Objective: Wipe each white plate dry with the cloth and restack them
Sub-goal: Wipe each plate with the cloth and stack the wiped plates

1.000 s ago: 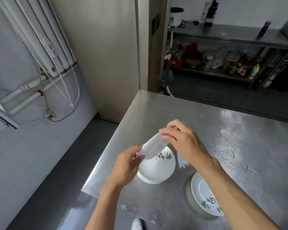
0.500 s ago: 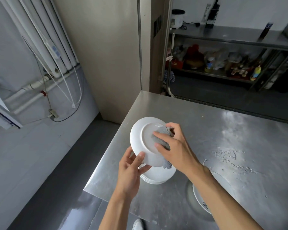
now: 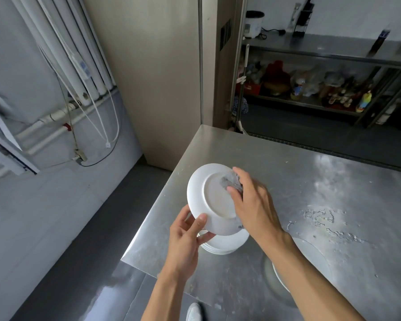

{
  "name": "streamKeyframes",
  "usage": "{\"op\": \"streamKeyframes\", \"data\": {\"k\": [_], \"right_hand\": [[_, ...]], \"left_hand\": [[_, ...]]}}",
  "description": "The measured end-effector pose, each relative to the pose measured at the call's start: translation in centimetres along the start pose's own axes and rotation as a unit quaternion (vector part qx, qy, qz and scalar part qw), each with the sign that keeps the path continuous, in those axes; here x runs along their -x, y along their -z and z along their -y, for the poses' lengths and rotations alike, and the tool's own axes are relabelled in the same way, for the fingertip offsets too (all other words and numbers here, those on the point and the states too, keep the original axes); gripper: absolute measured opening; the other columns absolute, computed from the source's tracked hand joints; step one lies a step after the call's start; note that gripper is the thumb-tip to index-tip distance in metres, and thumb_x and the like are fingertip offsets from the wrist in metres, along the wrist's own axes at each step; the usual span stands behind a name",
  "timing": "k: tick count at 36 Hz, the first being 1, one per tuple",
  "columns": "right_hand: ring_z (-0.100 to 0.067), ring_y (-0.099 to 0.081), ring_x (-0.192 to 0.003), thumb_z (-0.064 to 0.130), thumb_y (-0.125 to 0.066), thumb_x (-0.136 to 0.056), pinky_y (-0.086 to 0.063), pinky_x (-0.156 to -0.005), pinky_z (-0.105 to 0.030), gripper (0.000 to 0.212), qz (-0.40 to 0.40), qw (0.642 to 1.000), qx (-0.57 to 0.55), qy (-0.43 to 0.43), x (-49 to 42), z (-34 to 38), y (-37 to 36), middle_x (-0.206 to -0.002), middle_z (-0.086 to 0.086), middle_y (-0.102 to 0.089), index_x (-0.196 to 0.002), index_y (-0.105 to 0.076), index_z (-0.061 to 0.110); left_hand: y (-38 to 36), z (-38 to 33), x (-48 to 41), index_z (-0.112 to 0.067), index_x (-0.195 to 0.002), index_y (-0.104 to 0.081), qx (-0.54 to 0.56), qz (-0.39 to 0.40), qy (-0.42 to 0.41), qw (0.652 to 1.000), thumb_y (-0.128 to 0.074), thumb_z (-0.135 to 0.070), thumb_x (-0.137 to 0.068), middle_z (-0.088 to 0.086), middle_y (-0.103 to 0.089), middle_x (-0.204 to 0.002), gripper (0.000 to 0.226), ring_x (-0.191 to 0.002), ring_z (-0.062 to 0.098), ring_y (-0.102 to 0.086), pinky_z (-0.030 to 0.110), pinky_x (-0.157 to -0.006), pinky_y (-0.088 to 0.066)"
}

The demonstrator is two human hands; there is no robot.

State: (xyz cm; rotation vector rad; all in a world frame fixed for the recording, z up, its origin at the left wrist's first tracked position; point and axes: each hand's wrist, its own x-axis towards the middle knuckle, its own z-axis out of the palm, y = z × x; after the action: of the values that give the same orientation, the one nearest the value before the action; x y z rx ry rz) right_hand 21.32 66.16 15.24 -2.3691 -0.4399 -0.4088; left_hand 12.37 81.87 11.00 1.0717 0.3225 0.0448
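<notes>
A plain white plate (image 3: 202, 200) is held tilted, its underside and round foot ring turned to the camera; its lower rim is pinched by the left hand (image 3: 183, 242), thumb on the back, fingers behind. A crumpled grey cloth (image 3: 228, 180) is pressed against the underside by the right hand (image 3: 255, 205), whose fingers are curled round it. Just below, a stack of plates (image 3: 227, 245) is seen on the steel table (image 3: 310, 181).
</notes>
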Motion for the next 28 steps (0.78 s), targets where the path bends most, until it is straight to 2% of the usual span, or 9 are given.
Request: {"op": "streamKeyframes", "data": {"k": [2, 4, 9, 17, 19, 22, 25, 28], "right_hand": [[-0.034, -0.06, -0.105, 0.014, -0.069, -0.094, -0.052, -0.091, -0.044, 0.034, -0.004, 1.0, -0.003, -0.018, -0.6, 0.3, 0.2, -0.114, -0.013, -0.071, -0.127, -0.064, 0.008], [-0.033, -0.058, -0.103, 0.01, -0.07, -0.093, -0.051, -0.09, -0.046, 0.029, -0.006, 1.0, 0.005, 0.004, -1.0, 0.6, 0.3, -0.112, -0.011, -0.07, -0.122, -0.069, 0.005], [-0.03, -0.063, -0.1, 0.008, -0.075, -0.088, -0.053, -0.088, -0.038, 0.019, 0.017, 0.998, -0.005, 0.062, -0.8, 1.3, 0.0, -0.109, -0.007, -0.066, -0.107, -0.072, 0.005], [-0.023, -0.064, -0.095, 0.006, -0.074, -0.088, -0.051, -0.088, -0.032, 0.014, 0.092, 0.981, -0.042, 0.163, 0.8, 1.0, -0.2, -0.102, -0.003, -0.069, -0.102, -0.073, 0.006], [-0.023, -0.064, -0.093, 0.006, -0.075, -0.087, -0.052, -0.085, -0.036, 0.013, 0.1, 0.982, -0.029, 0.16, 1.0, 0.4, 0.0, -0.1, -0.001, -0.07, -0.1, -0.074, 0.008], [-0.026, -0.063, -0.085, 0.012, -0.079, -0.084, -0.05, -0.075, -0.042, 0.011, 0.07, 0.987, 0.036, 0.139, 0.9, -0.4, 0.5, -0.095, 0.004, -0.072, -0.094, -0.075, 0.014], [-0.027, -0.06, -0.082, 0.016, -0.079, -0.085, -0.048, -0.073, -0.042, 0.01, 0.044, 0.992, 0.071, 0.095, 0.5, -0.5, 0.9, -0.09, 0.004, -0.07, -0.094, -0.075, 0.016], [-0.027, -0.059, -0.085, 0.016, -0.074, -0.089, -0.051, -0.075, -0.038, 0.01, 0.024, 0.997, 0.054, 0.05, -0.1, -0.2, 1.1, -0.093, 0.001, -0.068, -0.099, -0.073, 0.013]], "left_hand": [[-0.2, 0.0, 0.1, -0.024, -0.131, -0.069, 0.003, 0.002, -0.001, 1.0, -0.078, -0.033, -0.089, 0.016, -0.071, -0.128, 0.045, -0.113, 0.034, -0.07, 0.045, -0.089, -0.061], [-0.4, 0.0, 0.1, -0.024, -0.132, -0.068, 0.004, 0.005, -0.001, 1.0, -0.075, -0.029, -0.092, 0.015, -0.072, -0.128, 0.04, -0.113, 0.033, -0.071, 0.045, -0.09, -0.061], [-0.7, 0.0, 0.1, -0.023, -0.132, -0.069, 0.006, 0.001, -0.005, 1.0, -0.073, -0.026, -0.094, 0.016, -0.072, -0.125, 0.038, -0.11, 0.031, -0.072, 0.044, -0.09, -0.061], [0.2, 0.0, -0.2, -0.021, -0.125, -0.073, 0.038, -0.04, -0.009, 0.998, -0.072, -0.024, -0.092, 0.018, -0.073, -0.124, 0.034, -0.106, 0.031, -0.072, 0.037, -0.084, -0.061], [0.7, -0.1, -0.2, -0.021, -0.125, -0.073, 0.053, -0.045, -0.009, 0.998, -0.072, -0.023, -0.091, 0.018, -0.073, -0.125, 0.035, -0.106, 0.031, -0.072, 0.037, -0.084, -0.061], [1.3, -0.2, -0.2, -0.021, -0.127, -0.073, 0.056, -0.043, -0.011, 0.997, -0.071, -0.023, -0.09, 0.017, -0.073, -0.122, 0.037, -0.102, 0.029, -0.072, 0.041, -0.087, -0.063], [1.8, -0.1, 0.0, -0.021, -0.128, -0.072, 0.046, -0.033, -0.008, 0.998, -0.071, -0.024, -0.09, 0.016, -0.073, -0.12, 0.038, -0.1, 0.03, -0.071, 0.048, -0.092, -0.06], [1.9, -0.2, 0.2, -0.021, -0.128, -0.072, 0.029, -0.009, -0.003, 1.0, -0.073, -0.026, -0.09, 0.016, -0.073, -0.12, 0.038, -0.1, 0.032, -0.07, 0.054, -0.095, -0.057]]}}
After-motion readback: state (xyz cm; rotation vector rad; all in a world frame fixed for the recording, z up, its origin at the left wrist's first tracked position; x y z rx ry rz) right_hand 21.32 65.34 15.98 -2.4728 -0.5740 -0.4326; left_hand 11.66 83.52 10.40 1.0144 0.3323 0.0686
